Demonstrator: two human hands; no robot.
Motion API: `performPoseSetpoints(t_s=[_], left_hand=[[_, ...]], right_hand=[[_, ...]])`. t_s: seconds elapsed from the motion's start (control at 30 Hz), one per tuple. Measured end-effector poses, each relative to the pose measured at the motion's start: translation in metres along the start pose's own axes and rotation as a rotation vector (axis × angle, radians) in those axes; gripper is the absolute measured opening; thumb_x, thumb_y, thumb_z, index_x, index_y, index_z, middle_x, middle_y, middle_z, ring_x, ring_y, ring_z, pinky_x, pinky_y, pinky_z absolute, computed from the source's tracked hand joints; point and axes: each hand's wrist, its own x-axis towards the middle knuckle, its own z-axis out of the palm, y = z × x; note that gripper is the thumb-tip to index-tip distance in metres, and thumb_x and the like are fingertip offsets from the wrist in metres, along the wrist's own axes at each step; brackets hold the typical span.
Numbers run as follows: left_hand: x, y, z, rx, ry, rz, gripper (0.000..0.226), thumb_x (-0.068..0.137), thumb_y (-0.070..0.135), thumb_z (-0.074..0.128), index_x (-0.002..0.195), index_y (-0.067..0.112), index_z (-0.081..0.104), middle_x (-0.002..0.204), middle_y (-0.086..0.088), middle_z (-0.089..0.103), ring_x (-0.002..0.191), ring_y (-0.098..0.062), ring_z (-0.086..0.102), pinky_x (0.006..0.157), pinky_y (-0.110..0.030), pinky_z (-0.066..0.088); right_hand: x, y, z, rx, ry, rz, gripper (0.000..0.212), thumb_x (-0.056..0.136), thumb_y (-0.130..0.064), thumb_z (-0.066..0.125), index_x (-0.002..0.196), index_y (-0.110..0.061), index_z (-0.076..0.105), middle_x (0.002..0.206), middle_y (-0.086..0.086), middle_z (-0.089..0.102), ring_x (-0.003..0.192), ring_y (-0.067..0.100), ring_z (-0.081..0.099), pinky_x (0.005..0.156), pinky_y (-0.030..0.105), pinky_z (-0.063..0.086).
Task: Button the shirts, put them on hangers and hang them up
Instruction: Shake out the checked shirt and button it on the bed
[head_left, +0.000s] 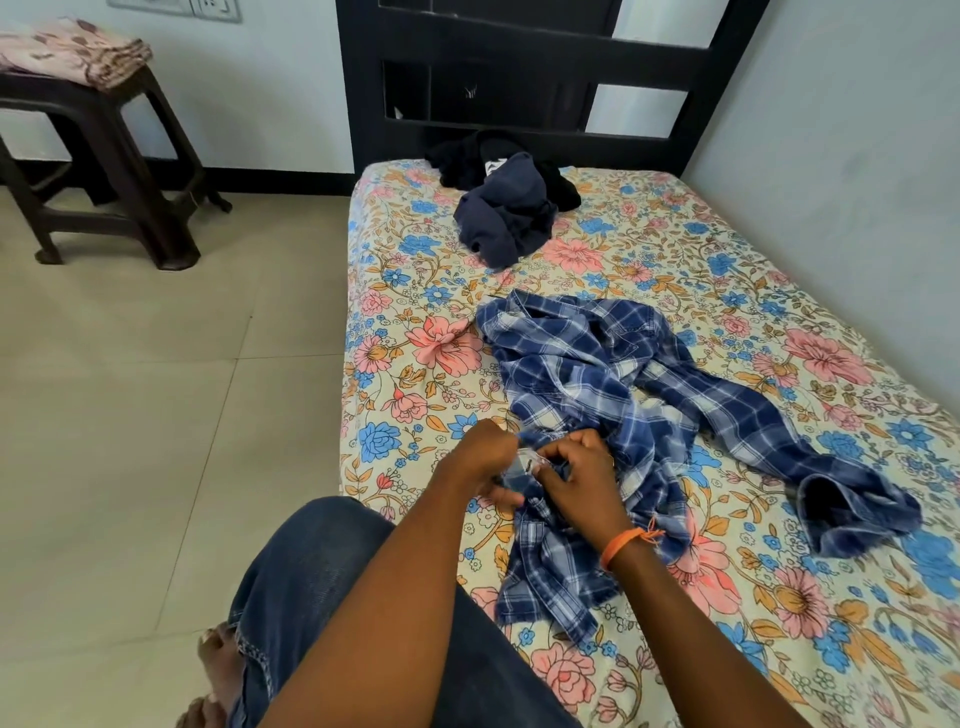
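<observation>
A blue and white plaid shirt (602, 374) lies crumpled on the floral bedsheet (810, 613), one sleeve stretched out to the right. My left hand (480, 454) and my right hand (582, 478) meet at the shirt's front edge near the bed's left side. Both pinch the cloth there with curled fingers. The spot between my fingertips is partly hidden, so no button shows clearly. No hanger is in view.
A dark navy garment (506, 221) and a black one (467, 153) are heaped near the dark headboard (519, 47). A brown plastic stool (104, 156) with folded pink cloth stands on the tiled floor at the left. The wall runs along the bed's right side.
</observation>
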Motion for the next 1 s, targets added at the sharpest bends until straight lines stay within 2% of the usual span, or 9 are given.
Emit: performPoseSetpoints(t_s=[0.1, 0.2, 0.33, 0.43, 0.57, 0.7, 0.83, 0.93, 1.0], left_hand=[[0.001, -0.003, -0.002, -0.161, 0.007, -0.055, 0.022, 0.098, -0.002, 0.044, 0.114, -0.014, 0.055, 0.106, -0.031, 0.062, 0.058, -0.032, 0.070, 0.051, -0.037, 0.061], [0.000, -0.002, -0.004, -0.223, -0.014, -0.075, 0.023, 0.099, -0.002, 0.047, 0.114, -0.015, 0.058, 0.095, -0.026, 0.062, 0.055, -0.029, 0.069, 0.050, -0.034, 0.060], [0.000, 0.000, -0.006, -0.097, -0.045, -0.065, 0.016, 0.094, -0.001, 0.058, 0.106, -0.010, 0.065, 0.100, -0.026, 0.062, 0.059, -0.028, 0.069, 0.054, -0.036, 0.061], [0.000, -0.002, -0.004, 0.033, -0.026, -0.016, 0.012, 0.090, -0.004, 0.062, 0.100, -0.008, 0.067, 0.079, -0.020, 0.063, 0.053, -0.025, 0.065, 0.049, -0.035, 0.060], [0.006, -0.006, 0.000, 0.221, 0.040, 0.076, 0.016, 0.093, -0.003, 0.054, 0.102, -0.007, 0.067, 0.073, -0.022, 0.062, 0.043, -0.024, 0.059, 0.040, -0.030, 0.052], [0.007, -0.005, -0.001, 0.222, 0.013, 0.104, 0.013, 0.092, -0.001, 0.057, 0.093, -0.008, 0.068, 0.066, -0.015, 0.058, 0.045, -0.019, 0.050, 0.042, -0.024, 0.045], [0.006, -0.002, -0.001, 0.145, 0.008, 0.121, 0.011, 0.091, -0.001, 0.057, 0.088, 0.003, 0.066, 0.079, -0.016, 0.061, 0.068, -0.025, 0.057, 0.068, -0.040, 0.056], [0.007, -0.003, -0.003, 0.147, -0.027, 0.099, 0.014, 0.094, -0.002, 0.052, 0.101, -0.005, 0.064, 0.090, -0.021, 0.060, 0.070, -0.028, 0.057, 0.056, -0.035, 0.056], [0.007, -0.003, -0.003, 0.165, -0.051, 0.097, 0.018, 0.094, -0.001, 0.052, 0.108, -0.006, 0.063, 0.098, -0.026, 0.062, 0.076, -0.031, 0.059, 0.065, -0.040, 0.057]], right_hand=[[0.002, -0.003, 0.000, 0.008, -0.023, 0.034, 0.016, 0.081, -0.023, 0.080, 0.093, -0.013, 0.075, 0.098, -0.001, 0.045, 0.094, 0.013, 0.045, 0.082, 0.025, 0.040], [0.004, -0.002, -0.002, 0.045, -0.054, 0.038, 0.012, 0.081, -0.021, 0.080, 0.088, -0.016, 0.074, 0.098, -0.002, 0.044, 0.093, 0.011, 0.043, 0.078, 0.020, 0.037], [-0.005, 0.005, 0.000, 0.120, -0.028, -0.011, 0.009, 0.090, -0.016, 0.068, 0.084, -0.011, 0.065, 0.096, -0.002, 0.044, 0.090, 0.005, 0.045, 0.078, 0.022, 0.038], [-0.009, 0.007, 0.000, 0.155, -0.005, -0.036, 0.009, 0.093, -0.011, 0.062, 0.085, -0.007, 0.059, 0.095, -0.001, 0.043, 0.088, 0.005, 0.046, 0.077, 0.024, 0.039], [-0.006, 0.007, 0.001, 0.158, -0.012, -0.035, 0.008, 0.093, -0.016, 0.065, 0.091, -0.009, 0.065, 0.096, -0.002, 0.044, 0.089, 0.007, 0.048, 0.076, 0.020, 0.042], [-0.006, 0.004, -0.003, 0.279, -0.022, 0.008, 0.007, 0.090, -0.018, 0.071, 0.094, -0.012, 0.072, 0.099, 0.001, 0.049, 0.092, 0.007, 0.052, 0.076, 0.011, 0.040], [-0.008, 0.001, -0.011, 0.406, 0.004, 0.085, 0.003, 0.088, -0.016, 0.072, 0.086, -0.014, 0.071, 0.098, 0.003, 0.052, 0.092, 0.016, 0.057, 0.082, 0.031, 0.050], [-0.010, -0.003, -0.013, 0.412, 0.017, 0.105, 0.005, 0.089, -0.015, 0.070, 0.084, -0.013, 0.069, 0.100, 0.005, 0.054, 0.091, 0.017, 0.059, 0.083, 0.032, 0.049], [-0.012, -0.004, -0.014, 0.415, 0.026, 0.096, 0.005, 0.089, -0.014, 0.070, 0.085, -0.013, 0.069, 0.100, 0.005, 0.055, 0.092, 0.016, 0.059, 0.084, 0.030, 0.049]])
